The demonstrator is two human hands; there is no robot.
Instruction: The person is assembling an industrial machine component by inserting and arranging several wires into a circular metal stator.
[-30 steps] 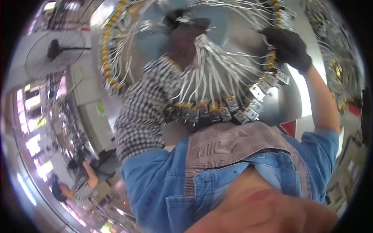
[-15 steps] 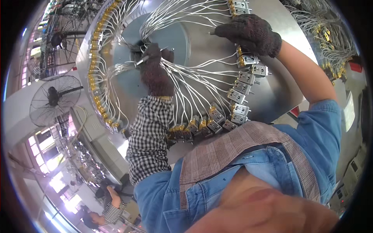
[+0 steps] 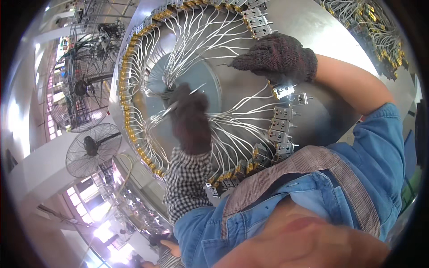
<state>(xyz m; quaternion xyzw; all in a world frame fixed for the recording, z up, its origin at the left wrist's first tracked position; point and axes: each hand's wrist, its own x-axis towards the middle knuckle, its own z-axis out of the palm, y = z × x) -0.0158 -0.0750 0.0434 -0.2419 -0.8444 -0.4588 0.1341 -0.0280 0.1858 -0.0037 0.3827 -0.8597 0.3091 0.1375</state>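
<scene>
My left hand (image 3: 193, 118), in a dark knitted glove below a checked sleeve, is closed over the blue-grey centre disc (image 3: 210, 85). A thin, pale, wire-like piece (image 3: 196, 88) pokes out on both sides of its fingers; motion blur hides its kind. My right hand (image 3: 277, 58), gloved too, is closed above the right part of the ring. From its fingertips a thin pointed metal piece (image 3: 221, 65) sticks out to the left; the rest is hidden in the fist. White wires (image 3: 241, 117) fan out from the middle to small metal boxes (image 3: 280, 125).
The boxes, many showing brass-coloured ends (image 3: 127, 91), ring a broad metal table (image 3: 344, 49). More wired parts (image 3: 380, 40) are heaped at the far right. Black fans (image 3: 91, 145) stand at the left. Another person's striped sleeve (image 3: 169, 259) shows at the lower left.
The view has shifted, bringing more of the ring's far side into sight. My left hand is farther from the wire bundle's centre. My right hand stays closed, its metal point now lower and farther left.
</scene>
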